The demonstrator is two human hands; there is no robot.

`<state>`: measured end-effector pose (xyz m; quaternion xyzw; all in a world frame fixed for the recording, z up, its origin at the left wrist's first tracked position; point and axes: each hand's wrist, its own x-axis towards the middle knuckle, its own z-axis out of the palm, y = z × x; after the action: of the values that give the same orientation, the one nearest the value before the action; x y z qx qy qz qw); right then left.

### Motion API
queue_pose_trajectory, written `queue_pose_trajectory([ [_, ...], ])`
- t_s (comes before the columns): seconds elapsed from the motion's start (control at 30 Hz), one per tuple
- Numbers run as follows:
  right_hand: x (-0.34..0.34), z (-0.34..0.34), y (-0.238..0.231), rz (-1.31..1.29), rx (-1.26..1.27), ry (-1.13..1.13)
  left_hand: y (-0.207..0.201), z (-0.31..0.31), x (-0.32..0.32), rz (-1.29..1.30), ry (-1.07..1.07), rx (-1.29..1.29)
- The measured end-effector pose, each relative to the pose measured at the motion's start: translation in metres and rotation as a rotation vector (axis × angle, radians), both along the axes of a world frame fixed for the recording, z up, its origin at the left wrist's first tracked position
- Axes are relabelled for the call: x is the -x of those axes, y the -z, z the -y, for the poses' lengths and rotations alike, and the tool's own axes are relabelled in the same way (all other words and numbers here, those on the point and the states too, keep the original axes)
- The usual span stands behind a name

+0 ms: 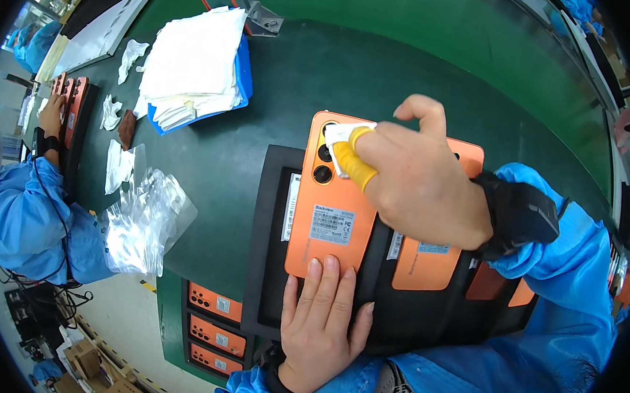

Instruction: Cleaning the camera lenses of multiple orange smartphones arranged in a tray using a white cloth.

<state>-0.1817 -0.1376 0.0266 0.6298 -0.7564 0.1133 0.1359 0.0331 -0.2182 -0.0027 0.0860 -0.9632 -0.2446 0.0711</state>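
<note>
An orange phone (337, 195) lies back up across the black tray (264, 215), its camera end pointing away from me. Its back carries round black lenses and a pale printed label. My left hand (320, 327) rests with straight fingers on the phone's near end, the thumb spread to the side. Yellow finger covers sit on my right hand (420, 178), which pinches a folded white wipe (341, 135) against the lens area, hiding part of it. Beneath my right wrist, a second orange phone (423, 263) lies in the tray, partly covered by that hand.
A blue bin (243, 74) heaped with white wipes (192, 63) stands at the far left. Crumpled wipes and clear plastic bags (145, 226) lie below it. Another tray of orange phones (217, 333) is at lower left. A co-worker in blue (31, 216) handles phones at the left.
</note>
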Motion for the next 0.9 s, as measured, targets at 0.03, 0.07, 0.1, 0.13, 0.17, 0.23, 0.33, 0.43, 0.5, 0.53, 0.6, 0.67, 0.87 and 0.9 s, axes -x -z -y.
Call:
queue_pose_trajectory([
  [0.03, -0.003, -0.002, -0.001, 0.056, -0.053, -0.007, 0.001, 0.000, 0.000, -0.004, 0.004, -0.010],
  [0.07, -0.006, -0.004, -0.003, 0.111, -0.107, -0.012, 0.002, 0.001, 0.001, -0.008, 0.004, -0.012],
  [0.1, -0.009, -0.008, -0.009, 0.204, -0.184, -0.035, 0.002, 0.001, 0.002, -0.007, 0.007, -0.017],
  [0.13, -0.007, -0.007, -0.010, 0.207, -0.181, -0.046, 0.001, 0.001, 0.000, 0.004, -0.001, -0.015],
  [0.17, -0.002, -0.004, -0.010, 0.178, -0.092, 0.023, 0.001, 0.002, -0.001, 0.008, -0.011, -0.012],
  [0.23, 0.015, 0.005, -0.013, 0.093, 0.136, 0.128, -0.001, 0.003, -0.002, 0.012, -0.020, -0.003],
  [0.33, 0.031, 0.010, -0.007, -0.039, 0.127, 0.147, -0.001, 0.001, 0.002, 0.006, -0.015, 0.021],
  [0.43, 0.018, 0.018, 0.015, -0.196, 0.117, -0.045, -0.002, 0.002, 0.001, 0.023, 0.013, -0.016],
  [0.5, 0.025, 0.017, 0.016, -0.242, 0.115, -0.006, 0.001, 0.003, 0.000, 0.020, 0.020, -0.017],
  [0.53, 0.030, 0.017, 0.017, -0.285, 0.118, 0.027, 0.001, 0.003, 0.000, 0.019, 0.021, -0.012],
  [0.6, 0.048, 0.014, 0.014, -0.180, 0.044, 0.106, -0.001, 0.002, -0.001, 0.035, 0.010, -0.008],
  [0.67, 0.049, 0.009, 0.006, -0.183, 0.005, 0.167, -0.001, 0.001, 0.000, 0.041, 0.010, -0.011],
  [0.87, 0.022, 0.018, 0.009, -0.080, 0.074, -0.008, 0.000, 0.002, 0.001, 0.033, 0.024, -0.001],
  [0.9, 0.022, 0.015, 0.008, -0.081, 0.073, -0.004, 0.000, 0.002, 0.001, 0.036, 0.025, 0.002],
])
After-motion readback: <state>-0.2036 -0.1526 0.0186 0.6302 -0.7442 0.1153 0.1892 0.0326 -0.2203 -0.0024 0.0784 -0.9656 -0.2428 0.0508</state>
